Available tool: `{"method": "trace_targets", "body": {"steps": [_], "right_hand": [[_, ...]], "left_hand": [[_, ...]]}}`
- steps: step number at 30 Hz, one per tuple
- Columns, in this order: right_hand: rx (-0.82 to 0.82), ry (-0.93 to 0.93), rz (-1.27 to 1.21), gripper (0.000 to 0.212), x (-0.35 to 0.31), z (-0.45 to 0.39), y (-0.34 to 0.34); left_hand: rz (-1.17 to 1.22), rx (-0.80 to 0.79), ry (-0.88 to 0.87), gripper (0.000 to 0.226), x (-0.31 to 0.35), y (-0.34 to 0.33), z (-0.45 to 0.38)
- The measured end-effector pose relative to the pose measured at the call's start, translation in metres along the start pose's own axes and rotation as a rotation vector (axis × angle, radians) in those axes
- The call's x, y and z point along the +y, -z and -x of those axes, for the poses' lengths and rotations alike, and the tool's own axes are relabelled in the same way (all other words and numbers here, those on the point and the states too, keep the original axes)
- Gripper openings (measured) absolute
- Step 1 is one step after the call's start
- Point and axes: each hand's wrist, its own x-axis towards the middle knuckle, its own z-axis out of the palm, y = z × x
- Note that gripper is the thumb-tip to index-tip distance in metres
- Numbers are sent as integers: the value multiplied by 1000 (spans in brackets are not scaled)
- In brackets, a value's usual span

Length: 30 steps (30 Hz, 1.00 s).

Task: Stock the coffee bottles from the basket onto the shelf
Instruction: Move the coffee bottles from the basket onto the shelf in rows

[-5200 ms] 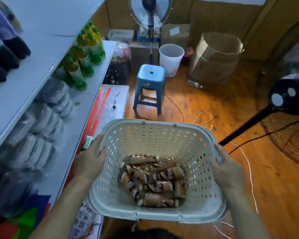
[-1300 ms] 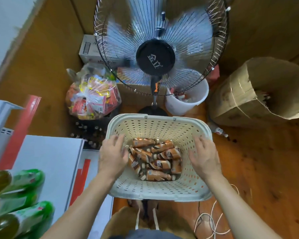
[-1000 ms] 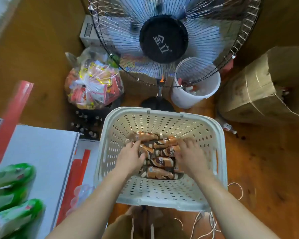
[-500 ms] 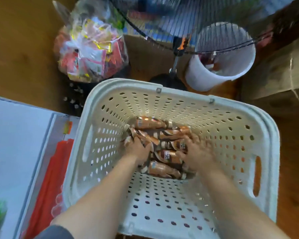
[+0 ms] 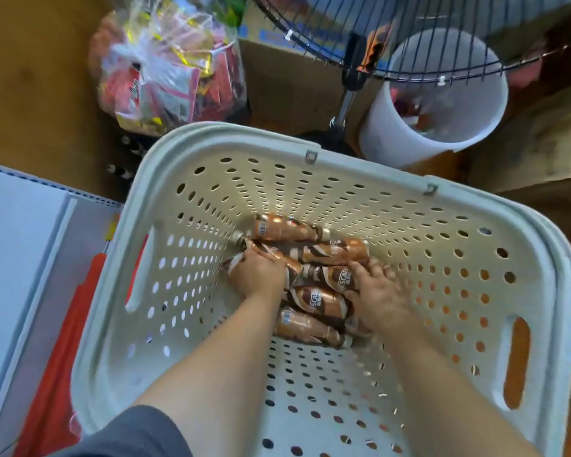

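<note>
A white perforated basket fills the middle of the view. Several brown coffee bottles lie on their sides in a heap on its bottom. Both my arms reach down into it. My left hand is curled around a coffee bottle at the left edge of the heap, whose neck sticks out past my fingers. My right hand lies on the bottles at the right side, fingers slightly spread and blurred; whether it holds one is unclear. The white shelf lies to the left of the basket.
A red strip runs between the shelf and the basket. Beyond the basket stand a clear bag of snack packets, a fan grille and pole, a white bucket and a cardboard box. The floor is wood.
My hands have left the basket's rim and gone down onto the bottles. My head has dropped closer, so the basket looks larger. The left hand has closed over a bottle.
</note>
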Motion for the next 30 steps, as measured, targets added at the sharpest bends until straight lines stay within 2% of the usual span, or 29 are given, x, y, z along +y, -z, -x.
{"method": "trace_targets", "body": {"steps": [6,9,14,17,21,23,25,28,30], "right_hand": [[-66,-12,-73,76,-1,-2,1],[-84,-26,-92,78,-3,-3,2],[-126,-23,-61,75,-1,1,10],[-143,-16,-81,73,-2,11,13],[-142,-36,-181,73,-6,30,16],[-140,-28,-240,71,-10,36,19],[-133,-39,-341,72,-12,41,18],[-133,-43,-510,72,-20,58,23],[-126,-27,-649,64,-30,76,29]], "left_hand": [[42,-103,104,77,26,4,17],[209,-161,174,97,29,-7,21],[459,-101,243,112,18,-14,19],[538,-119,299,106,15,-7,19],[582,-130,353,97,-19,-32,-11],[616,-200,375,76,-19,-16,3],[677,-293,396,69,-5,20,44],[701,-361,344,65,-6,36,62],[695,-403,299,69,-9,39,67]]}}
